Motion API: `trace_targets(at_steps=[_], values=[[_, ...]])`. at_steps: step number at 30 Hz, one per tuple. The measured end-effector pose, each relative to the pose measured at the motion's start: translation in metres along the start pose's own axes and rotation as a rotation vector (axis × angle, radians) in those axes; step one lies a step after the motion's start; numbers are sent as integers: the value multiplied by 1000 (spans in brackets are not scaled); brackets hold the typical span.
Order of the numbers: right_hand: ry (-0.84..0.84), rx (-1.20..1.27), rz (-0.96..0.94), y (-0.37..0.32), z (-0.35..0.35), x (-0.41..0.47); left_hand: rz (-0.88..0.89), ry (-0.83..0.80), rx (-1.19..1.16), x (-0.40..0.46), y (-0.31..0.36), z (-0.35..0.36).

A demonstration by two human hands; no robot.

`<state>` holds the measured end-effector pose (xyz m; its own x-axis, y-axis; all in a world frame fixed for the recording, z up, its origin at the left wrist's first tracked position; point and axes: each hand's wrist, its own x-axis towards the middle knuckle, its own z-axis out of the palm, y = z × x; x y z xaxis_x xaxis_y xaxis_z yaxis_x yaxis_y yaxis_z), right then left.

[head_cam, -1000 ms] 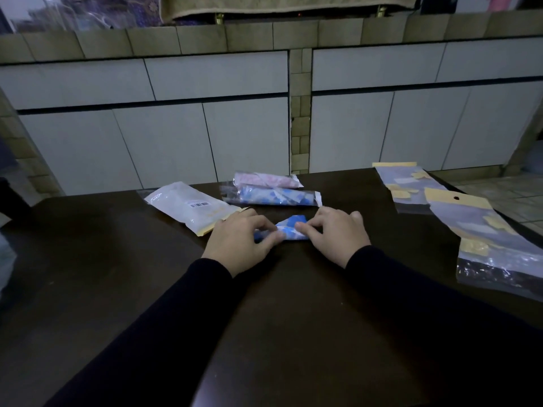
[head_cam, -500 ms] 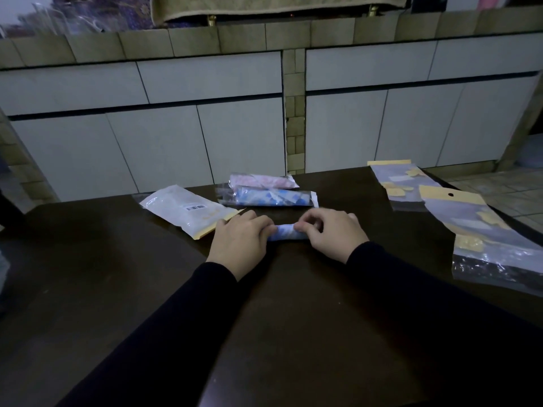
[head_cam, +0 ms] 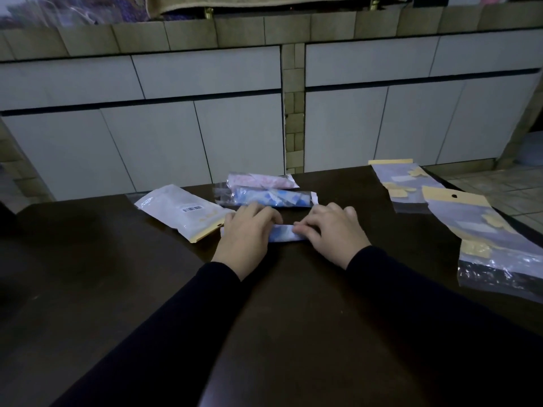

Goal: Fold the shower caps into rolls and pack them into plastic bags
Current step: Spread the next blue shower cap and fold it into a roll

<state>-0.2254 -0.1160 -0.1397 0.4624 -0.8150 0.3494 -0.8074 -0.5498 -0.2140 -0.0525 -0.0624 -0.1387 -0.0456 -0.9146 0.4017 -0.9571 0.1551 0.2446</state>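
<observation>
a: what is being seen at the far left of the dark table (head_cam: pixel 88 259)?

b: a white packet (head_cam: pixel 183 211) with a barcode label is lying flat there, its yellow strip end pointing toward the near side, just beside the left hand (head_cam: pixel 245 233).

a: and how is that hand being held?

b: its fingers are being curled down over the left end of the blue and white rolled shower cap (head_cam: pixel 283 232), which is being gripped against the table.

a: where is the roll being kept?

b: it is lying on the table between the two hands, only its middle part being shown. just behind it, a packed blue roll (head_cam: pixel 270 198) in clear plastic is lying crosswise, and a packed pink roll (head_cam: pixel 261 181) is lying just behind that one.

a: and the right hand (head_cam: pixel 333 233)?

b: its fingers are being curled over the right end of the same roll, which is being pinched at the fingertips.

a: what is being seen farther right?

b: two flat plastic bags with yellow header strips are lying well apart from the hands: a smaller bag (head_cam: pixel 402 186) farther back and a larger bag (head_cam: pixel 482 239) nearer, reaching to the table's right edge.
</observation>
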Motion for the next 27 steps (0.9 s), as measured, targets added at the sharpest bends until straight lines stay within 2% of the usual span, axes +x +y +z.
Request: trace_targets(at_steps=[5, 8, 11, 16, 23, 27], values=[[-102, -3, -8, 2, -5, 1, 16, -60, -255, -1, -5, -2], [-88, -50, -40, -1, -5, 4, -3, -130, -231, -3, -2, -4], [-86, -94, -59, -1, -3, 5, -21, -85, -188, -4, 2, -4], [-130, -18, -80, 3, -5, 2, 11, -39, -115, -6, 7, -5], [-84, -126, -116, -1, -17, -18, 147, 63, 69, -11, 11, -3], [-16, -225, 40, 13, -39, -36, 194, 151, 77, -10, 27, 2]])
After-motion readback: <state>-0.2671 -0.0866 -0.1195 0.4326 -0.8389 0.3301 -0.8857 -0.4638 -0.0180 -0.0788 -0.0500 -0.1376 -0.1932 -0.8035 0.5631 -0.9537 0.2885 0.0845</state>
